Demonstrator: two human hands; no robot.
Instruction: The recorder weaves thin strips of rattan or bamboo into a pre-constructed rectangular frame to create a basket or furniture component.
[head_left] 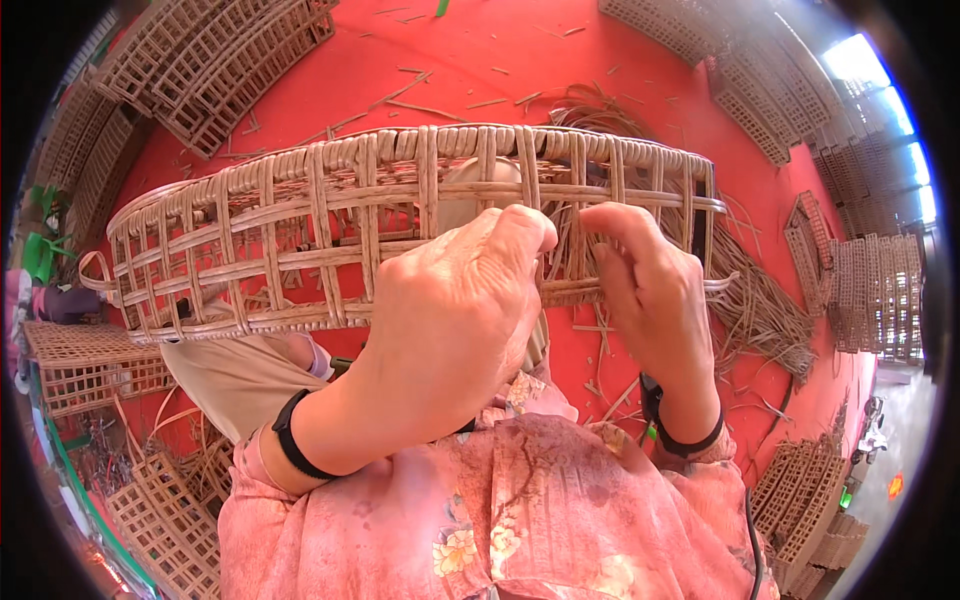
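both hands are working the long open-lattice tan rattan basket (400, 225) held over our lap: left hand (450, 330) gripping its lower rim, right hand (655, 300) pinching thin loose cane strands (575, 250). pulling hard, we are risking a snapped strand.

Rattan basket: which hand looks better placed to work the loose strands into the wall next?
Probably the right hand: its fingertips sit at the loose strands, while the left hand lies across the rattan basket wall, apparently steadying it.

A long open-weave rattan basket (300, 240) lies before both hands, loose rattan strands (760, 300) seemingly behind its right end, stacked woven panels (210, 50) beyond.
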